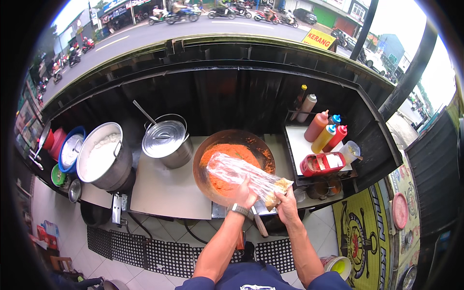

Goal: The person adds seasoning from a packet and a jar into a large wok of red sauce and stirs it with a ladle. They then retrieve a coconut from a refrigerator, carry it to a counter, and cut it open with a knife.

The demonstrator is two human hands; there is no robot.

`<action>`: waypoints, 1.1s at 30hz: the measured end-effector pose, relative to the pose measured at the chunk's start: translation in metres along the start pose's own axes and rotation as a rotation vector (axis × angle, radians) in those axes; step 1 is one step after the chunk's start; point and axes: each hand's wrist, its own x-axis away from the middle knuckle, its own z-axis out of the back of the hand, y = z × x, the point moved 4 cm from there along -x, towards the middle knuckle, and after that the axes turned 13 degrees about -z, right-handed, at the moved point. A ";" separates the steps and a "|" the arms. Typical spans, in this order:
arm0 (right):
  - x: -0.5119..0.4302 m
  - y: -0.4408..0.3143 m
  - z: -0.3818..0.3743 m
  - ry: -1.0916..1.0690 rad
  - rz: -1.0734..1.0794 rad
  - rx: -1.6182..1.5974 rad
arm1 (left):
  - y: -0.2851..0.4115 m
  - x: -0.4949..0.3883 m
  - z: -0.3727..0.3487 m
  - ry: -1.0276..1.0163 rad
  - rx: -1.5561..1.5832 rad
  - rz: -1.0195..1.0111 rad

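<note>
A clear plastic bag (235, 168) stretches over a wide wok (201, 186) that holds an orange-red sauce or paste (232, 150). Yellowish-brown pieces of food (281, 186) lie at the bag's right end. My right hand (287, 206) grips the bag at that end. My left hand (246, 195), with a watch on its wrist, is at the bag's lower side above the wok's near rim; its thumb is raised and how firmly it holds the bag is hard to tell. A wooden-handled utensil (260, 223) sticks out between my forearms.
Left of the wok stand a lidded steel pot (174, 148) and a large aluminium pot (125, 163) of white contents. To the right, a rack (295, 145) bears squeeze bottles (316, 127) and a red divided container (308, 166). A black metal wall (217, 98) rises behind the counter; the road lies beyond.
</note>
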 end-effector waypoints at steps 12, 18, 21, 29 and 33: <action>-0.030 -0.084 -0.057 0.249 0.325 0.970 | 0.004 -0.065 0.036 0.077 0.237 0.166; -0.038 -0.103 -0.075 0.324 0.414 1.141 | 0.005 -0.062 0.014 0.133 0.252 0.136; -0.039 -0.108 -0.082 0.311 0.436 1.145 | 0.008 -0.065 0.012 0.113 0.292 0.127; -0.037 -0.113 -0.086 0.295 0.443 1.156 | 0.011 -0.066 0.000 0.044 0.342 0.057; -0.035 -0.117 -0.092 0.265 0.462 1.158 | 0.010 -0.074 0.004 0.044 0.339 0.036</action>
